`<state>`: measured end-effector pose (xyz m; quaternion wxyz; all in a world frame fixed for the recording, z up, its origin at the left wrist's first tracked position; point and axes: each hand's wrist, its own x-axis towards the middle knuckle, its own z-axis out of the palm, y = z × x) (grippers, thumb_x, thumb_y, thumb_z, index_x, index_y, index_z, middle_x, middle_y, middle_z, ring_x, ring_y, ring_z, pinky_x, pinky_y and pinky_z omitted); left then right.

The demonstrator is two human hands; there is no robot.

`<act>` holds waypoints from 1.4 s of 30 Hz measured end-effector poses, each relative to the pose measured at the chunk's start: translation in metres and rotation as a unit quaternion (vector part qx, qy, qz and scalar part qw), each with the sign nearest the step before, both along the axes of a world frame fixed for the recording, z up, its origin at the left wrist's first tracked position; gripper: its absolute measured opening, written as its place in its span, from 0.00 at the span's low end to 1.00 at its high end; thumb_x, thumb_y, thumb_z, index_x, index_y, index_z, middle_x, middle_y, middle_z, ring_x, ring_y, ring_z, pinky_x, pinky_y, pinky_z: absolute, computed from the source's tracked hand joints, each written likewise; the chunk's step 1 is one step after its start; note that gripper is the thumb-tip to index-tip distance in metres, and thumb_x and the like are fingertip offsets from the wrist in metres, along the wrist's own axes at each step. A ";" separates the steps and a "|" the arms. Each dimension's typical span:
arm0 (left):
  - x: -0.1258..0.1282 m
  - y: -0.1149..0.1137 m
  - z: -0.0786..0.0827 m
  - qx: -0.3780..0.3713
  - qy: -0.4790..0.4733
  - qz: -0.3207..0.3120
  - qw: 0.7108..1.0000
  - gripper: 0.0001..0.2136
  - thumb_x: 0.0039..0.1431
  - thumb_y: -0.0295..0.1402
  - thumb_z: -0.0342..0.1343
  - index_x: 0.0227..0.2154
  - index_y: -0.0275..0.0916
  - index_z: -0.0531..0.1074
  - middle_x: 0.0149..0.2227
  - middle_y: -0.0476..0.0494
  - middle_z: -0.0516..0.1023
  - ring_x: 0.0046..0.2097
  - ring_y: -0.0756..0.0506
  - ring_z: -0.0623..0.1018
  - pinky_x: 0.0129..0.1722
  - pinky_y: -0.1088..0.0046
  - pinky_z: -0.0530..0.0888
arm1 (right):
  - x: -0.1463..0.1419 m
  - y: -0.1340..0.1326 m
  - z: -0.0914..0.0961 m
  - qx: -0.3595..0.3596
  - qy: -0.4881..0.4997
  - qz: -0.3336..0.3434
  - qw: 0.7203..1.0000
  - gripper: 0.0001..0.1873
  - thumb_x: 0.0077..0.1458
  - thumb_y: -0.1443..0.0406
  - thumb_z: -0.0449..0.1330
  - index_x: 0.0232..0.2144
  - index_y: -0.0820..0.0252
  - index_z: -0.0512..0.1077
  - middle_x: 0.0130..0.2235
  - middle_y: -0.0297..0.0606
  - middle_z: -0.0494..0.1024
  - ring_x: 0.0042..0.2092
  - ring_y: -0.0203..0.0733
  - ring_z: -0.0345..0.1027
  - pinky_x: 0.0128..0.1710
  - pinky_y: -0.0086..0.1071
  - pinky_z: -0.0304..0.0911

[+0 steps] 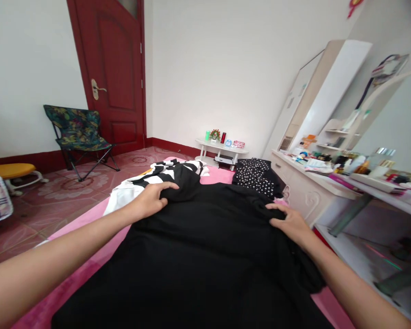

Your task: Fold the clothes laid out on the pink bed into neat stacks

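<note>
A large black garment [198, 256], its kind not certain but with what looks like a sleeve along the right, lies spread over the pink bed cover [222, 176]. At its far left corner my left hand [151, 201] has fingers and thumb closed on the cloth, where a fold bunches up. My right hand [291, 223] pinches the far right edge of the same garment. Beyond my left hand lies a heap of black-and-white striped clothing [164, 171]. A folded black piece with white dots [255, 176] sits past my right hand.
To the right stand a white dresser [294, 183] crowded with bottles and a mirror [397, 123]. A low white table [222, 146] with small items is by the far wall. On the left are a folding chair [80, 128], a yellow stool [12, 171] and a red door [118, 68].
</note>
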<state>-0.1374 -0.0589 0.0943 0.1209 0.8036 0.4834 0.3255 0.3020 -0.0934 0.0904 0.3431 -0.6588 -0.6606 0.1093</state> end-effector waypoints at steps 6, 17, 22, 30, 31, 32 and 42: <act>-0.028 -0.054 0.050 -0.247 0.134 -0.114 0.953 0.18 0.47 0.31 0.51 0.42 0.45 0.75 0.42 0.51 0.78 0.43 0.43 0.75 0.45 0.72 0.70 | 0.048 -0.062 0.027 -0.191 0.053 0.070 0.978 0.18 0.40 0.61 0.61 0.38 0.54 0.75 0.41 0.34 0.78 0.42 0.45 0.72 0.40 0.29 0.66; 0.001 0.025 -0.021 -0.098 0.156 0.080 0.980 0.39 0.43 0.51 0.58 0.58 0.36 0.60 0.50 0.33 0.70 0.48 0.37 0.73 0.47 0.64 0.68 | 0.035 -0.020 -0.034 -0.095 -0.086 0.019 0.992 0.44 0.48 0.48 0.58 0.62 0.63 0.54 0.58 0.52 0.64 0.52 0.51 0.67 0.49 0.40 0.64; 0.015 0.024 -0.040 -0.141 0.148 -0.001 0.979 0.32 0.46 0.42 0.58 0.56 0.45 0.62 0.49 0.42 0.72 0.47 0.38 0.74 0.48 0.65 0.68 | -0.009 -0.021 -0.057 -0.093 -0.155 0.105 0.978 0.34 0.49 0.62 0.59 0.59 0.51 0.59 0.53 0.42 0.69 0.53 0.49 0.65 0.50 0.41 0.61; 0.015 0.036 0.021 -0.055 0.219 -0.132 0.965 0.11 0.46 0.34 0.59 0.36 0.45 0.75 0.39 0.52 0.75 0.43 0.43 0.74 0.45 0.71 0.68 | 0.004 -0.001 -0.004 -0.014 -0.217 0.222 0.951 0.24 0.40 0.74 0.54 0.41 0.54 0.74 0.42 0.36 0.76 0.45 0.44 0.69 0.49 0.36 0.62; 0.019 0.045 0.033 -0.010 0.210 -0.097 0.973 0.11 0.47 0.34 0.59 0.36 0.45 0.75 0.39 0.51 0.74 0.44 0.43 0.74 0.47 0.70 0.67 | 0.012 0.012 0.009 0.010 -0.210 0.205 0.956 0.22 0.41 0.74 0.54 0.40 0.55 0.74 0.42 0.36 0.76 0.46 0.44 0.68 0.49 0.36 0.62; 0.023 0.055 0.044 0.040 0.189 -0.054 0.980 0.11 0.48 0.35 0.58 0.38 0.45 0.75 0.41 0.50 0.73 0.45 0.43 0.73 0.48 0.69 0.67 | 0.021 0.025 0.021 0.039 -0.212 0.168 0.962 0.21 0.42 0.73 0.55 0.41 0.56 0.74 0.42 0.37 0.76 0.46 0.45 0.68 0.50 0.37 0.62; 0.032 0.103 -0.023 0.070 0.164 0.127 0.976 0.22 0.56 0.26 0.47 0.55 0.35 0.63 0.51 0.35 0.66 0.53 0.39 0.67 0.53 0.62 0.65 | -0.020 0.041 -0.021 0.076 -0.309 0.049 0.947 0.26 0.53 0.59 0.57 0.54 0.59 0.66 0.57 0.48 0.63 0.57 0.54 0.58 0.56 0.47 0.56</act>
